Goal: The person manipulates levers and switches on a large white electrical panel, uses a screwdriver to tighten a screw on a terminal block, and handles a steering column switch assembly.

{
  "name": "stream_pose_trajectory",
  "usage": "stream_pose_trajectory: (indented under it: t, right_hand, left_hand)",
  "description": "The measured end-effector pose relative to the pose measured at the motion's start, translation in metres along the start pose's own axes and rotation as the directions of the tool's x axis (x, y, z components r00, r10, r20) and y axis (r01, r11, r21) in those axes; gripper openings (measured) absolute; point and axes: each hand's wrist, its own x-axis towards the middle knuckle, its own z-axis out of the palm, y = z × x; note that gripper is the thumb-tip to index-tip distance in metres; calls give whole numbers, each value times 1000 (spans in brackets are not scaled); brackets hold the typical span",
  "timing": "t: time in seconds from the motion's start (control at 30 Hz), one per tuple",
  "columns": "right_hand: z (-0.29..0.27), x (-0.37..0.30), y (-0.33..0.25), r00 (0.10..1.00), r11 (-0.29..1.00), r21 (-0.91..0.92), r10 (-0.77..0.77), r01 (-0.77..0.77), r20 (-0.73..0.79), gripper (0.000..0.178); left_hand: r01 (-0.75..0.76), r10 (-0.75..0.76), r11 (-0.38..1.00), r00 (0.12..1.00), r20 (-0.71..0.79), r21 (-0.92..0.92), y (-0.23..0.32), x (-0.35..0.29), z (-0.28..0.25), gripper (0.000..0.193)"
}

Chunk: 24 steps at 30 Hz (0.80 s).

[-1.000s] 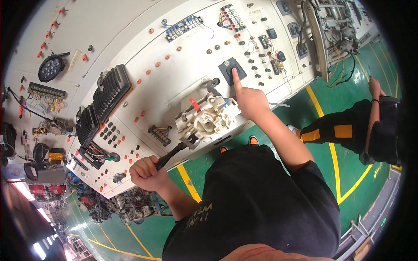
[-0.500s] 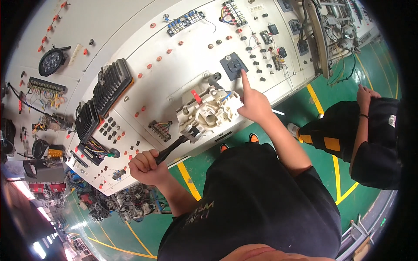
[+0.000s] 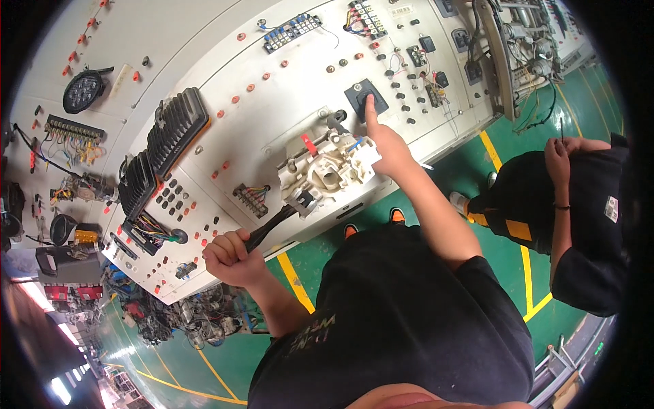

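Hands apart. Left hand point(image 3: 232, 260) closed around black lever point(image 3: 272, 228), which runs to the white housing point(image 3: 327, 172) standing between both hands. Right hand point(image 3: 391, 147): index finger extended, tip over black switch point(image 3: 359, 101); pressure cannot be told. Finned lamps point(image 3: 178, 128) beyond left hand; co-worker point(image 3: 589, 225) right of right hand.
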Motion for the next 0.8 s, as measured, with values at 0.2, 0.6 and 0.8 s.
stream_pose_trajectory:
  t: [0.2,0.6,0.8]
  right_hand:
    - [-2,-10,-5,998,998,33,47,-48,40,107]
    - [11,-17,-16,995,984,-150,100,-97,12,107]
    - [8,-13,-18,986,974,-162,167,-162,21,104]
  left_hand:
    - [-15,14,1000,999,38,14,0,0,1,41]
    - [-10,10,999,1000,-8,39,2,-2,-1,41]
    - [-68,67,993,998,20,95,0,0,0,41]
